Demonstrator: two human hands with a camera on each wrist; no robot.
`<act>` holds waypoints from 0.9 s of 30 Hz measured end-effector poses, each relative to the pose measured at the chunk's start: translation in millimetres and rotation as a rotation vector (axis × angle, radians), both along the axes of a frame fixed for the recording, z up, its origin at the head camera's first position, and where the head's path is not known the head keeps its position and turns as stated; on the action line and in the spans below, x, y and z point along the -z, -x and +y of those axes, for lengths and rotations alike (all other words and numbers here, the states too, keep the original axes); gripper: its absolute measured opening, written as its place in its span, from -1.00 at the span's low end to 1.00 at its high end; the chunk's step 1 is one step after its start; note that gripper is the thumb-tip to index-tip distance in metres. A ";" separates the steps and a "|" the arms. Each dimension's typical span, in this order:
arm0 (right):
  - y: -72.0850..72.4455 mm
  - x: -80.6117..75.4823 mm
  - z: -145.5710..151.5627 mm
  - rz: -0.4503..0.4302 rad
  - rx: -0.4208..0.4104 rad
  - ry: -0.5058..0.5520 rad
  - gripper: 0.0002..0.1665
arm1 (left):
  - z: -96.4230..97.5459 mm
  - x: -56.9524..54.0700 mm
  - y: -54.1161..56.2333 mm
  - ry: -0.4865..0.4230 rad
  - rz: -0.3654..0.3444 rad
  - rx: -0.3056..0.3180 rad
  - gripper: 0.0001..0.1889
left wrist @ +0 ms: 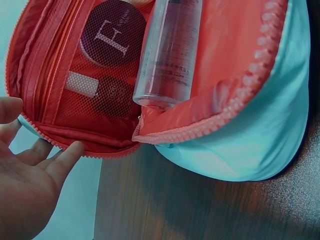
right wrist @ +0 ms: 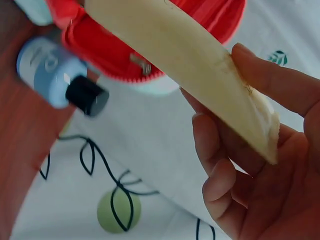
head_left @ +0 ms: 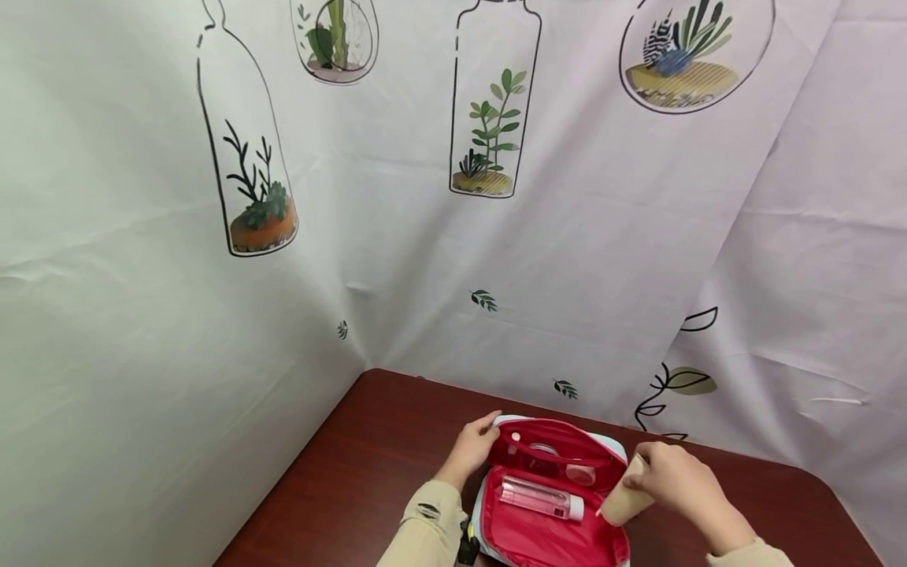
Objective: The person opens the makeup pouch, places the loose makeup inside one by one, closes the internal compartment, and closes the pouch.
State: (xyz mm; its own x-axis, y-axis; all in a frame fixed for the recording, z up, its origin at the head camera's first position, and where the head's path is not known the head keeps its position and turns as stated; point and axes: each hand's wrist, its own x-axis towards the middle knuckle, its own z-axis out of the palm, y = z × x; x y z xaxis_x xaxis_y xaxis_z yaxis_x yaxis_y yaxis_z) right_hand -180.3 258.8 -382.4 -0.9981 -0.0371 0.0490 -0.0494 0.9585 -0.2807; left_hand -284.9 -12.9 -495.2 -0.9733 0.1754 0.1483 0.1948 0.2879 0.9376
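Observation:
A toiletry bag [head_left: 546, 543] with a red lining and pale blue outside lies unzipped on the table, its lid raised. My left hand [head_left: 473, 447] grips the lid's left edge; in the left wrist view its fingers [left wrist: 67, 159] lie at the zipped rim. My right hand [head_left: 676, 480] holds a cream-coloured squeeze tube [head_left: 627, 494] by its flat crimped end, tilted over the bag's right side. A clear bottle [head_left: 534, 498] with a white cap lies inside the bag. Behind the lid's mesh sit a round dark compact [left wrist: 112, 32] and a small white-capped bottle [left wrist: 82, 84].
A blue bottle [right wrist: 50, 70] with a black cap is beside the bag in the right wrist view. The dark red-brown table [head_left: 354, 465] meets white cloth walls [head_left: 397, 260] printed with plants in jars. Something black [head_left: 468, 543] sits at the bag's left side.

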 end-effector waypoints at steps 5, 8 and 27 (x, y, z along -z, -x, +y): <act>-0.6 20.0 -15.0 -0.052 0.008 0.130 -0.74 | 2.3 -0.9 0.6 0.021 -0.019 -0.003 -0.61; -0.1 36.2 -22.7 -0.050 -0.006 0.207 -0.72 | 3.4 -1.5 0.5 0.027 -0.023 0.001 -0.62; 8.9 90.8 -54.1 0.032 -0.061 0.068 -0.68 | -2.4 -3.8 -3.9 0.041 -0.010 0.021 -0.62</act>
